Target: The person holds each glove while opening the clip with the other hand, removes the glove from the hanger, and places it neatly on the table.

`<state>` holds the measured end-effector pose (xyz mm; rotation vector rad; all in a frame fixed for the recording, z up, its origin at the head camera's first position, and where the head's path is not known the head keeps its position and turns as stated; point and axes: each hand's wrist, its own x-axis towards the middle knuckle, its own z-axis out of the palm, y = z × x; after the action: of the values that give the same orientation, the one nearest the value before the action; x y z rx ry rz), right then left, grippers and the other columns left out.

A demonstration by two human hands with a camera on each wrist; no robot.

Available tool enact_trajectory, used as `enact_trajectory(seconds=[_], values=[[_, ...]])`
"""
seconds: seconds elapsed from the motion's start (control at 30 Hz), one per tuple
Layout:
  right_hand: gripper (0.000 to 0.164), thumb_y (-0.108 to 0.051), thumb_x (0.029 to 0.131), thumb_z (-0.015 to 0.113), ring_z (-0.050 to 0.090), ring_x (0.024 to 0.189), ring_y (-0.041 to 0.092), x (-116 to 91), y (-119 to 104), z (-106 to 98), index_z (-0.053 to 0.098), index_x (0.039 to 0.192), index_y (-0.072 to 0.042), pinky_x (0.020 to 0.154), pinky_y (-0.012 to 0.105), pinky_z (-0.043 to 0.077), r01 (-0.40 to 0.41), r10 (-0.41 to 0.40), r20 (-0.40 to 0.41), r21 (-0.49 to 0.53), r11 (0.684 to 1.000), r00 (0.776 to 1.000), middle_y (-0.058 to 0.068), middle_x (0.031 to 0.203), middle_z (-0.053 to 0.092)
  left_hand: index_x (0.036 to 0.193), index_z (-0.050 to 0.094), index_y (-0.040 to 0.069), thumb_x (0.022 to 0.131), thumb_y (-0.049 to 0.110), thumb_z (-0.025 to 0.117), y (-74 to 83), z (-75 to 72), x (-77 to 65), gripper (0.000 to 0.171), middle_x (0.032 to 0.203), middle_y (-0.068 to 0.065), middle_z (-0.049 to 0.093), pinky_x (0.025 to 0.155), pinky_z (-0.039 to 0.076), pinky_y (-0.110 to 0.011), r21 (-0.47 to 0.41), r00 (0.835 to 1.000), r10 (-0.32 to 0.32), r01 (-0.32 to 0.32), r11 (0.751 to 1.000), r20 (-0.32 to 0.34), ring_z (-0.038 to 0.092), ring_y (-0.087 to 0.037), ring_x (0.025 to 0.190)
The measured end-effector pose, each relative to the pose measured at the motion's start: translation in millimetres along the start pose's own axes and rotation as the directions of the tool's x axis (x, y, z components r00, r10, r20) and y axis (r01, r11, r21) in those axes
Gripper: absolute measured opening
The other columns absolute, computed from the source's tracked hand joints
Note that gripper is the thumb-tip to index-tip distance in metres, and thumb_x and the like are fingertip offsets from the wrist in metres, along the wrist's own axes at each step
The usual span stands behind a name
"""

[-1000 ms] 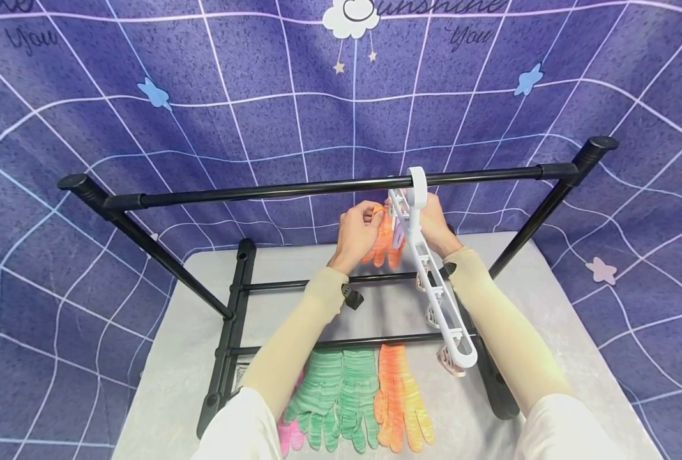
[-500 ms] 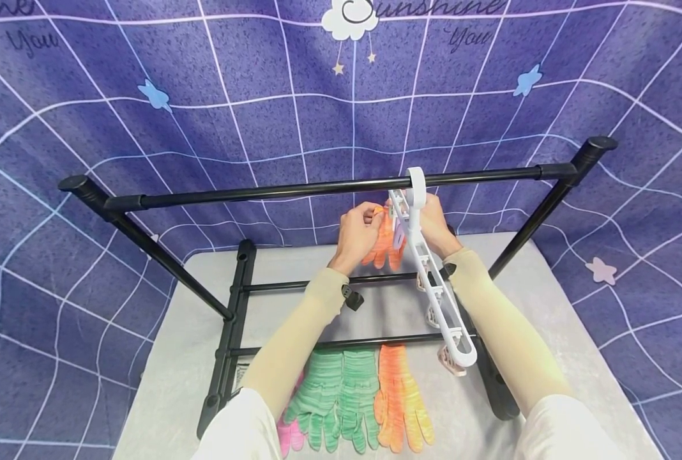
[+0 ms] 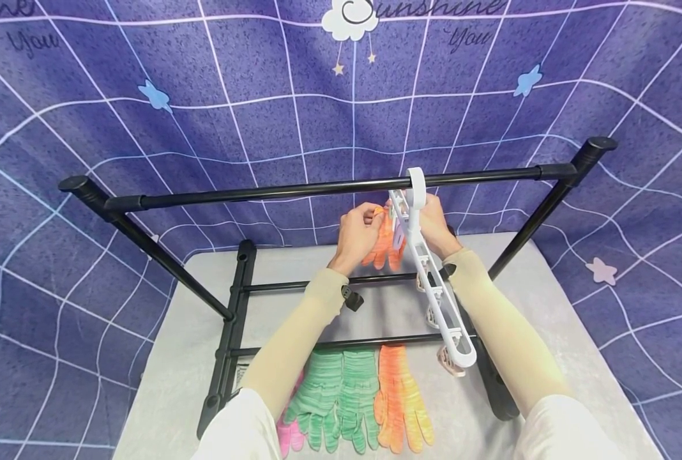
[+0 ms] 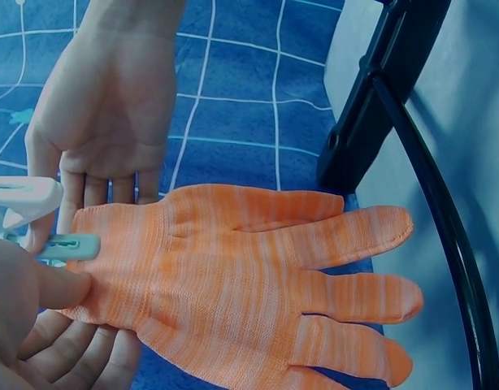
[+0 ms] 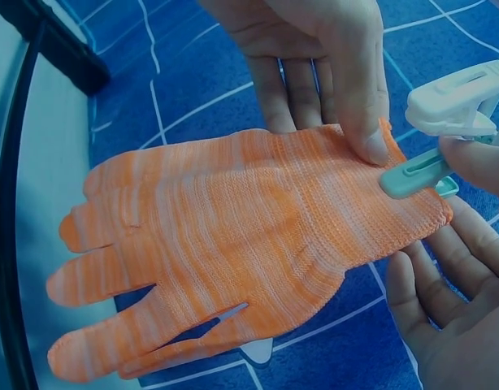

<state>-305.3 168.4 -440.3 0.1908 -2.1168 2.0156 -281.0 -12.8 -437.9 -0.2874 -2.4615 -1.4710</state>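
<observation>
An orange striped knit glove [image 5: 225, 236] hangs fingers-down under the white clip hanger [image 3: 433, 275]. My left hand [image 3: 357, 233] pinches its cuff, thumb on the near side and fingers behind. My right hand [image 3: 433, 220], partly hidden by the hanger in the head view, pinches the tail of a green clip [image 5: 416, 173] between thumb and fingers. That clip lies over the cuff edge; whether its jaws bite the fabric I cannot tell. A white clip [image 5: 457, 97] sits right beside it.
The hanger hooks over the black rack's top bar [image 3: 318, 189]. More clips dangle from its near end. Below the rack's lower bar, green gloves [image 3: 335, 396], an orange-yellow glove [image 3: 401, 396] and part of a pink glove [image 3: 291, 436] lie on the grey surface.
</observation>
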Motion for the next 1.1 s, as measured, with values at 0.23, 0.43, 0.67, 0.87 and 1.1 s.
enact_trajectory(seconds=[0.23, 0.43, 0.67, 0.87, 1.1], values=[[0.005, -0.008, 0.091, 0.074, 0.055, 0.079, 0.012, -0.7, 0.5, 0.1, 0.074, 0.095, -0.011, 0.075, 0.025, 0.048, 0.028, -0.028, 0.006, -0.004, 1.000, 1.000, -0.010, 0.076, 0.066, 0.113, 0.079, 0.008, 0.104, 0.017, 0.073, 0.8, -0.3, -1.0, 0.014, 0.100, -0.007, 0.079, 0.084, 0.061, -0.029, 0.004, 1.000, -0.011, 0.011, 1.000, 0.003, 0.076, -0.018, 0.091], [0.008, -0.007, 0.089, 0.077, 0.063, 0.081, 0.011, 0.0, 0.4, 0.1, 0.077, 0.090, -0.015, 0.074, 0.024, 0.052, 0.004, -0.005, 0.019, 0.021, 1.000, 1.000, -0.008, 0.081, 0.074, 0.113, 0.079, 0.007, 0.104, 0.018, 0.073, 0.7, 0.2, -1.1, 0.015, 0.099, -0.008, 0.080, 0.081, 0.061, -0.029, 0.006, 1.000, -0.011, 0.011, 1.000, 0.004, 0.077, -0.018, 0.090], [0.010, -0.007, 0.090, 0.079, 0.061, 0.079, 0.010, 2.5, -0.8, 0.3, 0.075, 0.088, -0.016, 0.071, 0.024, 0.051, 0.021, -0.021, 0.015, 0.023, 1.000, 1.000, -0.010, 0.079, 0.074, 0.113, 0.079, 0.008, 0.104, 0.019, 0.073, 2.2, -1.0, -0.7, 0.016, 0.098, -0.006, 0.079, 0.080, 0.061, -0.029, 0.009, 1.000, -0.012, 0.012, 1.000, 0.010, 0.076, -0.016, 0.089], [0.012, -0.007, 0.090, 0.074, 0.054, 0.076, 0.011, -0.1, -1.7, 1.4, 0.070, 0.082, -0.016, 0.066, 0.024, 0.047, 0.022, -0.022, -0.005, -0.011, 1.000, 1.000, -0.009, 0.073, 0.063, 0.112, 0.080, 0.008, 0.104, 0.019, 0.073, 0.1, -1.1, -3.5, 0.015, 0.098, -0.006, 0.080, 0.082, 0.061, -0.030, 0.012, 1.000, -0.004, 0.004, 1.000, 0.008, 0.077, -0.017, 0.090], [0.011, -0.002, 0.087, 0.070, 0.051, 0.076, 0.013, -1.8, -0.1, 1.0, 0.066, 0.080, -0.009, 0.066, 0.025, 0.045, 0.017, -0.017, -0.008, -0.014, 1.000, 1.000, -0.007, 0.071, 0.059, 0.114, 0.080, 0.009, 0.103, 0.019, 0.074, -2.6, 0.1, -7.7, 0.016, 0.099, -0.006, 0.080, 0.083, 0.061, -0.032, 0.030, 1.000, -0.002, 0.002, 1.000, 0.014, 0.077, -0.018, 0.091]])
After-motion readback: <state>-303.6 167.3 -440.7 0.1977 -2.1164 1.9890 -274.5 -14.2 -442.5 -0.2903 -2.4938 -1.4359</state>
